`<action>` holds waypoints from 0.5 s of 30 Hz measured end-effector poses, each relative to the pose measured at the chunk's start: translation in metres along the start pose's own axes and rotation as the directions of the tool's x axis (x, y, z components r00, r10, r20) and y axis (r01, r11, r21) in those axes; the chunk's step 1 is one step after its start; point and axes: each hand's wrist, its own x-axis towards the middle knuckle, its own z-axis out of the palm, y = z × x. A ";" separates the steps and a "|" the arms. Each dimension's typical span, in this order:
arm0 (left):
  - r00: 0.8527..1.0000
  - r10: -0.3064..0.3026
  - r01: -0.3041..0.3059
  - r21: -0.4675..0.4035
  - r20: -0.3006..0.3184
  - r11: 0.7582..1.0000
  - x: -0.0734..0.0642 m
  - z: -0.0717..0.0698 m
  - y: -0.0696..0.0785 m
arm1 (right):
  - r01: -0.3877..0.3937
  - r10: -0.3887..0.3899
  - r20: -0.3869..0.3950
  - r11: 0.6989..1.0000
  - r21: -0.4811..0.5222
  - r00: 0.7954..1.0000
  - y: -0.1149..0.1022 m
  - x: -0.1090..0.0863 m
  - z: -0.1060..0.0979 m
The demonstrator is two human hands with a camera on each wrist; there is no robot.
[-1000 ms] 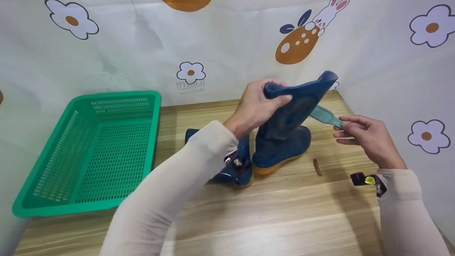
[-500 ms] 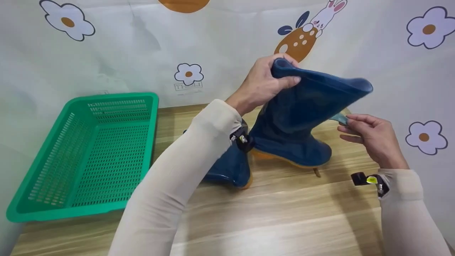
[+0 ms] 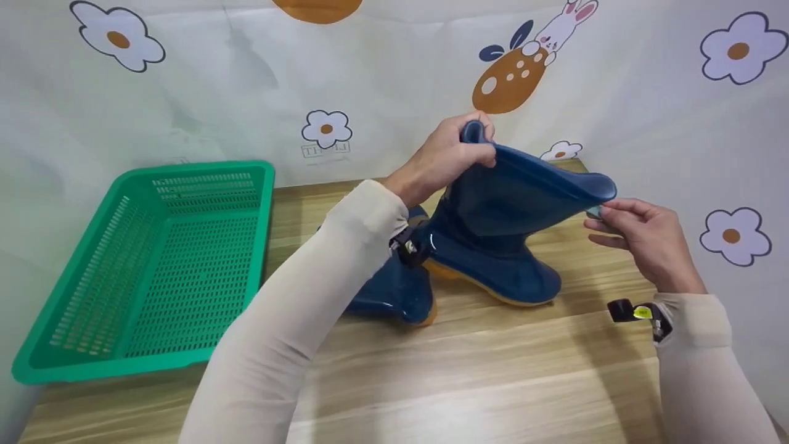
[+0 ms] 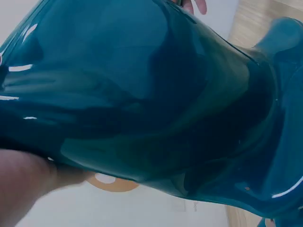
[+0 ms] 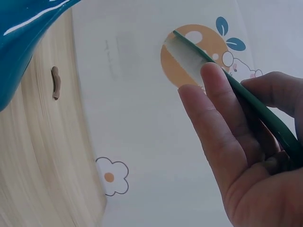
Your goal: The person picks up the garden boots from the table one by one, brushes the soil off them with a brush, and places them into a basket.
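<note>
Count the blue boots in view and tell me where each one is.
2. The held boot is gripped at its top edge by the left hand; the other boot is on the table to its left, partly hidden by the left sleeve.

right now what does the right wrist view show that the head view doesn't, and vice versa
Only the right wrist view: the pale bristles of the brush.

Only the head view: the green basket, the left hand and the second boot.

Both: the right hand holding the brush, and the held blue boot, only partly visible from the wrist.
</note>
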 end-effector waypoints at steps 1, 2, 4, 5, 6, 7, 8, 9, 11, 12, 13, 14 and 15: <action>1.000 -0.018 0.018 0.022 -0.006 1.000 -0.002 0.001 0.002 | 0.000 0.000 0.000 1.000 -0.002 1.000 0.000 0.000 0.001; 0.999 -0.040 0.040 0.049 -0.014 0.998 -0.003 0.003 0.004 | 0.001 -0.001 0.001 1.000 -0.004 1.000 0.001 0.000 0.001; 0.996 -0.086 0.089 0.108 -0.029 0.990 -0.007 0.005 0.009 | -0.003 0.003 0.003 1.000 -0.005 1.000 0.001 0.000 0.002; 0.992 -0.119 0.122 0.142 -0.034 0.982 -0.009 0.007 0.012 | -0.004 0.004 0.002 1.000 -0.006 1.000 0.002 0.000 0.003; 0.986 -0.160 0.164 0.171 -0.040 0.972 -0.010 0.007 0.015 | -0.004 0.004 0.002 1.000 -0.004 1.000 0.002 0.000 0.004; 0.979 -0.197 0.202 0.196 -0.045 0.960 -0.012 0.007 0.018 | -0.004 0.004 0.001 1.000 -0.007 1.000 0.002 0.000 0.004; 0.972 -0.230 0.234 0.223 -0.047 0.946 -0.014 0.007 0.021 | -0.003 0.003 0.000 1.000 -0.013 1.000 0.003 0.000 0.005; 0.963 -0.265 0.268 0.249 -0.047 0.931 -0.015 0.006 0.024 | -0.002 0.002 -0.001 1.000 -0.015 1.000 0.003 0.000 0.005; 0.939 -0.341 0.339 0.303 -0.051 0.891 -0.018 0.004 0.029 | 0.003 -0.003 -0.005 1.000 -0.008 1.000 0.003 0.000 0.006; 0.926 -0.373 0.370 0.323 -0.055 0.871 -0.020 0.003 0.031 | 0.004 -0.004 -0.006 1.000 -0.004 1.000 0.004 0.001 0.006; 0.916 -0.397 0.393 0.335 -0.061 0.856 -0.021 0.002 0.032 | 0.005 -0.005 -0.008 1.000 -0.001 1.000 0.004 0.001 0.006; 0.907 -0.417 0.414 0.340 -0.067 0.845 -0.021 0.002 0.033 | 0.004 -0.004 -0.009 1.000 0.004 1.000 0.004 0.001 0.006; 0.897 -0.435 0.434 0.336 -0.076 0.836 -0.022 0.001 0.034 | 0.001 -0.001 -0.009 1.000 0.008 1.000 0.004 0.001 0.007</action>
